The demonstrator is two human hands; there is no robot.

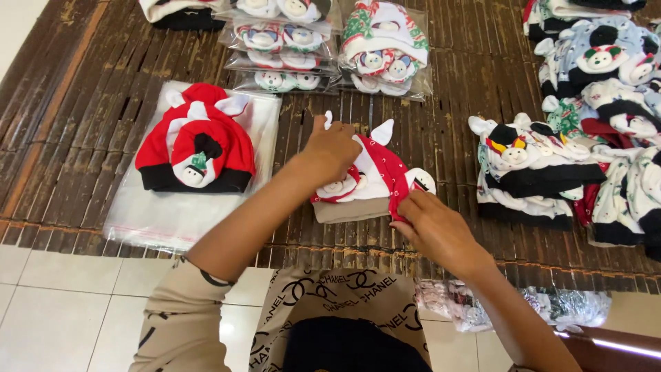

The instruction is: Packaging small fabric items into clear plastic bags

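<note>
While left hand presses flat, fingers together, on red-and-white baby hat, right hand pinches hat's right edge. Hat lies mid-mat on slatted bamboo mat, long axis left-right, tan cuff toward person, two white ears pointing away. One red hat rests on clear plastic bags left. Two bagged stacks beyond; loose soft knit hats heaped right.
</note>
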